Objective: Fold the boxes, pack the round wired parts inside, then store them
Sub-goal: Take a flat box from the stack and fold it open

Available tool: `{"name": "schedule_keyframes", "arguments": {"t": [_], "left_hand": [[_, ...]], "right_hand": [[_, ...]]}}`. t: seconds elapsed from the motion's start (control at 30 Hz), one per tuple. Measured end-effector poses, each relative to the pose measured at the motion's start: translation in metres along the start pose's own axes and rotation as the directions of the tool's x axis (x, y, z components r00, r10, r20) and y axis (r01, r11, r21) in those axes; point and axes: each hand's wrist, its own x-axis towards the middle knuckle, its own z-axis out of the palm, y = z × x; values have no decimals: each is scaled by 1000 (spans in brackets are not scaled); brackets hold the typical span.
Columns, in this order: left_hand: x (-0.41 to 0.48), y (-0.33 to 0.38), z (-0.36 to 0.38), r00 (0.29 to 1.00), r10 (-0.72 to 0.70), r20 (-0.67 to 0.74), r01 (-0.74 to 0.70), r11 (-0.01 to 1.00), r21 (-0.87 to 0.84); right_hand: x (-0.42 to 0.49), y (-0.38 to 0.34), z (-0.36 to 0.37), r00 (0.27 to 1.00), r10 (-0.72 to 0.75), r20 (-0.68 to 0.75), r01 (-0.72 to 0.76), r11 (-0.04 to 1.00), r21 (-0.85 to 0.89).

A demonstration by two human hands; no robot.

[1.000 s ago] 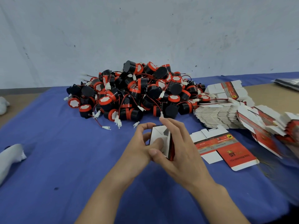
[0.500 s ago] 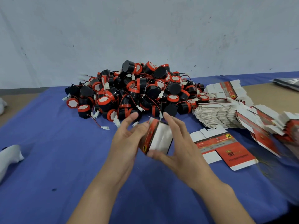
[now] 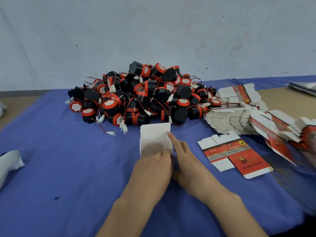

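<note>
A small folded box (image 3: pixel 154 137) stands on the blue cloth (image 3: pixel 68 168) in front of me, its white flap up and facing me. My left hand (image 3: pixel 153 165) grips the box's near lower part; its fingertips are hidden behind the flap. My right hand (image 3: pixel 185 158) lies against the box's right side, forefinger stretched along its edge. Behind the box is a big pile of round black and red wired parts (image 3: pixel 142 96) with white plugs. One flat unfolded box (image 3: pixel 234 154) lies to the right of my hands.
A stack of flat box blanks (image 3: pixel 229 120) and more red and white blanks (image 3: pixel 282 132) spread along the right. A white cloth-like thing (image 3: pixel 8 165) lies at the left edge. A grey wall (image 3: pixel 153 31) stands behind the table. A dark packet (image 3: pixel 304 87) is far right.
The box was held up and turned between both hands; now it stands lower on the cloth with its white flap facing me, and both hands have come down with it.
</note>
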Motion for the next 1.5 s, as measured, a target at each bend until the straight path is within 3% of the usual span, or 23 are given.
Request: {"name": "schedule_keyframes", "arguments": {"t": [0.17,0.5,0.77,0.87,0.93,1.0,1.1,1.2,1.3,1.4,1.5], "left_hand": [[-1,4,-4,999,-3,32,0,996,88],[0,6,-8,998,-55,19,53,995,86],[1,6,-8,993,-73,-97,83,991,104],[-1,8,-13,974,-98,-203,89,995,-54],[-1,9,-24,915,-87,-394,10,981,-193],[1,6,-39,815,-219,-537,-14,918,-396],[10,-13,-50,719,-468,-513,44,768,-640],[29,-47,-45,649,-656,-386,131,596,-793],[58,-81,-35,646,-733,-214,252,468,-847],[91,-106,-30,742,-635,-217,357,647,-674],[123,-120,-26,850,-496,-176,419,841,-343]], "right_hand": [[1,3,-3,1000,29,8,-29,999,42],[3,7,-5,998,69,-9,-68,993,96],[2,5,-7,991,110,-70,-96,979,177],[4,2,-9,990,132,-54,-117,969,217],[6,1,-10,988,146,-51,-128,959,253],[8,-1,-12,986,154,-57,-135,959,250],[8,-3,-15,989,146,-35,-135,968,211],[5,-2,-17,991,134,-5,-130,969,208],[4,-5,-22,989,142,-45,-122,944,306],[7,-5,-29,979,164,-118,-106,913,393],[10,1,-32,972,185,-143,-109,899,423]]}}
